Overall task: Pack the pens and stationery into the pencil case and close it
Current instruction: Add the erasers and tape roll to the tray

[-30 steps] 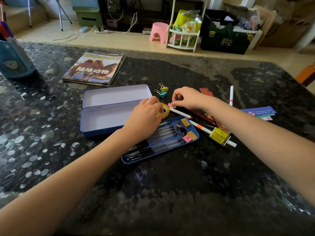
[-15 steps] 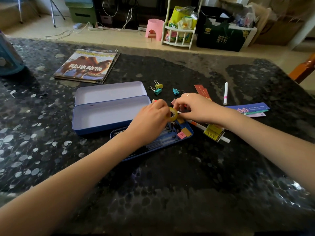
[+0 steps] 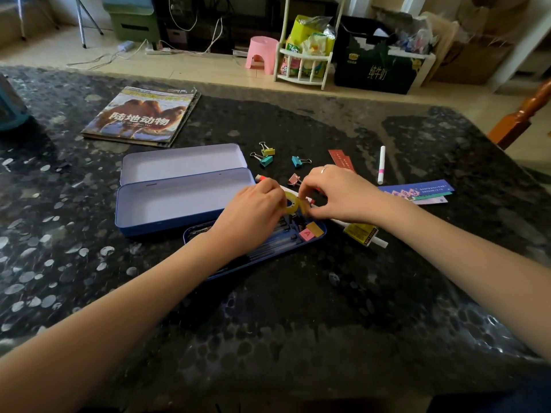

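Observation:
An open blue tin pencil case point(image 3: 167, 204) lies on the dark table with its lid flat behind it. In front of it a blue inner tray point(image 3: 268, 251) holds several dark pens and small erasers. My left hand point(image 3: 253, 213) and my right hand point(image 3: 340, 195) meet above the tray, both pinching a small yellow roll of tape point(image 3: 293, 204). Loose binder clips point(image 3: 265, 158) lie behind the hands. A white pen point(image 3: 381, 165) lies to the right. Another white pen with a yellow label point(image 3: 362, 232) runs under my right wrist.
A magazine point(image 3: 143, 116) lies at the back left. Red paper strips point(image 3: 343, 158) and blue and green bookmarks point(image 3: 417, 192) lie to the right. A blue container point(image 3: 12, 111) stands at the far left edge. A wooden chair point(image 3: 524, 114) is at the right.
My right hand let go of the white pen, came down to the tape roll in my left hand and now pinches it too. The view shifted slightly.

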Demonstrator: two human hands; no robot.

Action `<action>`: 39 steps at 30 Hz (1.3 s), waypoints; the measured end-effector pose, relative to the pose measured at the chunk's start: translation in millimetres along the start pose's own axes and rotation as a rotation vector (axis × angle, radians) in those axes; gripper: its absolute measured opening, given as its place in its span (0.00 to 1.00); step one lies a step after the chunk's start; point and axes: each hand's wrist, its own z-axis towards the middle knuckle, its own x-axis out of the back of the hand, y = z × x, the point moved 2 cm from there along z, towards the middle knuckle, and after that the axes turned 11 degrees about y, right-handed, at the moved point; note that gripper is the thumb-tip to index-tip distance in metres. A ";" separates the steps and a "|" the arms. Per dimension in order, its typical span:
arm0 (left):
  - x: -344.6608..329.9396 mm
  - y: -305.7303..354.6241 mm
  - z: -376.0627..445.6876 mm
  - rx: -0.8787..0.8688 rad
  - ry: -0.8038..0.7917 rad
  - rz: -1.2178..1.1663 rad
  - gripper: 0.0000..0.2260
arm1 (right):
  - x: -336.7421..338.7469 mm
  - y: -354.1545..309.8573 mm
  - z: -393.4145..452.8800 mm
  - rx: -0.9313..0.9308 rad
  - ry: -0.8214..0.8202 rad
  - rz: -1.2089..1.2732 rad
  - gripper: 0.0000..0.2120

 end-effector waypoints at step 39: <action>-10.2 7.4 2.2 0.000 -0.110 -0.143 0.12 | 6.4 -2.8 -40.7 -0.117 -0.100 0.200 0.12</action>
